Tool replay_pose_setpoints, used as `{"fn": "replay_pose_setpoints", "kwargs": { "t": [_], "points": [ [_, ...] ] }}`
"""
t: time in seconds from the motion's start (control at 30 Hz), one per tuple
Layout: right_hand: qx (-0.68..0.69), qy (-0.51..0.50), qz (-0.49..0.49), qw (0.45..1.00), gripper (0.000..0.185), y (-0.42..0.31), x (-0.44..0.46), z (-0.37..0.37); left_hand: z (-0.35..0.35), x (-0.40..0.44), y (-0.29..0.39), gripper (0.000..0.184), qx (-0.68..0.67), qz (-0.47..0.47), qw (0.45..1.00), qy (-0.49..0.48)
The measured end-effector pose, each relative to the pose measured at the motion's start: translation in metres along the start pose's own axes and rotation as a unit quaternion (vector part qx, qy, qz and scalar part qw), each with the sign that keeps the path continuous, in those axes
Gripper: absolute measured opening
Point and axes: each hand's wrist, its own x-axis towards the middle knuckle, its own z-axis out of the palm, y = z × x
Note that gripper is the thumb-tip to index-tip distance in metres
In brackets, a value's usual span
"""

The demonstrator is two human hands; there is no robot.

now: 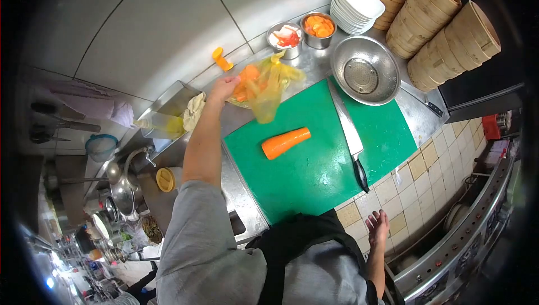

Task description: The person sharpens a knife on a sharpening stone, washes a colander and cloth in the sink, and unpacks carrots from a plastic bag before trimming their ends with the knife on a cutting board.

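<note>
My left hand [225,88] reaches to the back of the counter, its fingers closed at the left edge of a thin yellow plastic bag [269,94]. Orange pieces [247,80] show in and beside the bag; the exact pinch is partly hidden. A peeled carrot [286,142], blunt at both ends, lies on the green cutting board [303,187]. To its right rests a large kitchen knife [349,128], black handle towards me. My right hand [378,226] hangs beyond the board's front edge, fingers apart, holding nothing.
A perforated metal bowl [366,71] overlaps the board's back corner. Behind stand metal cups of red strips [286,37] and orange slices [319,26], stacked white plates [357,7] and bamboo steamers [424,13]. A yellow-orange tool [222,59] leans near the wall. Another knife [432,107] lies right.
</note>
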Motion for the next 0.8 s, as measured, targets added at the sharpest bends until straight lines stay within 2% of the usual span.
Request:
{"fn": "replay_pose_setpoints", "kwargs": {
  "t": [0.03,0.17,0.23,0.27,0.33,0.37,0.43,0.47,0.53,0.67,0.73,0.77,0.8],
  "points": [
    [0.010,0.006,0.005,1.000,0.046,0.003,-0.002,-0.003,0.000,-0.006,-0.002,0.043,-0.139,-0.006,0.989,-0.055],
    [-0.016,-0.019,0.007,1.000,0.043,0.002,-0.001,0.011,0.015,-0.031,-0.006,0.037,-0.107,-0.011,0.994,-0.003],
    [-0.040,-0.040,-0.013,0.998,0.044,-0.012,-0.003,0.029,0.022,-0.030,-0.008,0.029,-0.059,0.043,0.993,0.098],
    [-0.059,-0.057,-0.029,0.996,0.045,-0.019,-0.006,0.037,0.022,-0.033,-0.005,0.029,-0.063,0.041,0.992,0.100],
    [-0.078,-0.075,-0.053,0.993,0.047,-0.032,-0.008,0.050,0.004,-0.054,0.030,0.028,-0.059,0.187,0.964,0.180],
    [-0.100,-0.092,-0.066,0.989,0.047,-0.038,-0.009,0.055,-0.006,-0.062,0.047,0.028,-0.061,0.187,0.964,0.180],
    [-0.129,-0.112,-0.083,0.982,0.045,-0.042,-0.012,0.061,-0.027,-0.074,0.079,0.032,-0.026,0.281,0.943,0.178],
    [-0.130,-0.111,-0.083,0.982,0.045,-0.041,-0.012,0.058,-0.040,-0.085,0.097,0.032,-0.026,0.280,0.943,0.178],
    [-0.149,-0.114,-0.076,0.979,0.045,-0.035,-0.006,0.057,-0.063,-0.105,0.134,0.034,0.078,0.314,0.937,0.131],
    [-0.155,-0.118,-0.059,0.979,0.042,-0.010,0.000,0.045,-0.079,-0.106,0.148,0.033,0.051,0.332,0.938,0.083],
    [-0.159,-0.118,-0.039,0.979,0.041,-0.002,-0.002,0.047,-0.083,-0.093,0.145,0.035,0.177,0.281,0.943,0.020],
    [-0.162,-0.121,-0.039,0.979,0.040,-0.001,-0.004,0.048,-0.083,-0.090,0.145,0.035,0.177,0.284,0.942,0.023],
    [-0.164,-0.123,-0.036,0.978,0.038,0.001,-0.007,0.048,-0.082,-0.093,0.145,0.035,0.077,0.292,0.949,0.088]
  ]
}}
